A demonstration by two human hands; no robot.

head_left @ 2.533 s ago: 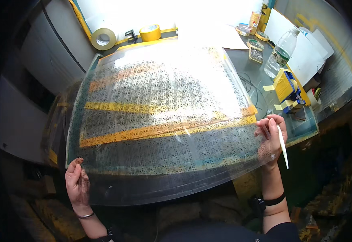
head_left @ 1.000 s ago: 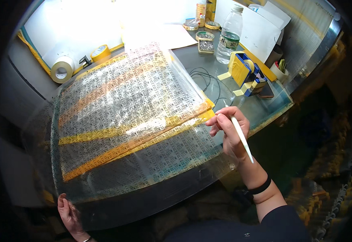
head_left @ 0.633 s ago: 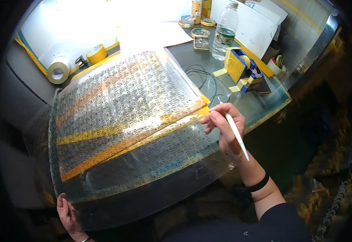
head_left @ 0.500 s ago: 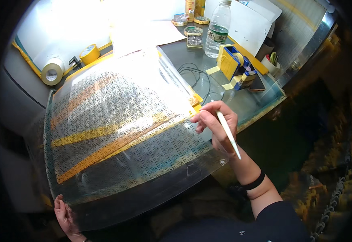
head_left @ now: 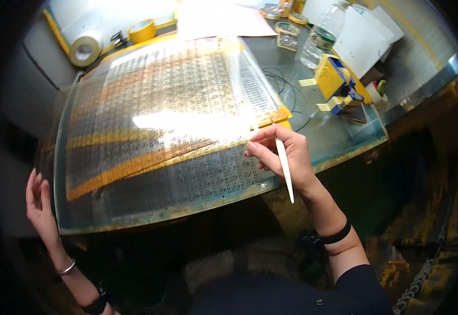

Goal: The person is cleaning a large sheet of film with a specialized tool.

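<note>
A clear film sheet (head_left: pixel 187 165), printed with rows of small dark marks, lies across a glass-topped table (head_left: pixel 339 149). Orange and yellow strips show through it, and glare whitens its middle. My right hand (head_left: pixel 289 152) is closed around a slim white tool (head_left: pixel 286 178) with a tapered handle; its working end near the fingertips is too small to make out. That hand hovers over the sheet's right side, close to an orange-yellow strip (head_left: pixel 271 119). Beside the table's left edge, my left hand (head_left: pixel 41 207) is open, fingers up and apart. Whether it touches the film I cannot tell.
Along the back are a white tape roll (head_left: pixel 85 51), a yellow tape roll (head_left: pixel 142 31) and a pale paper sheet (head_left: pixel 223 21). At the right are a clear bottle (head_left: pixel 320 37), a tape dispenser (head_left: pixel 336 79) and a dark cable (head_left: pixel 276 79).
The film's near edge, which overhung the table, has moved away from me onto the glass. My left hand has gone from the film's near left corner up along the left side. The view has shifted.
</note>
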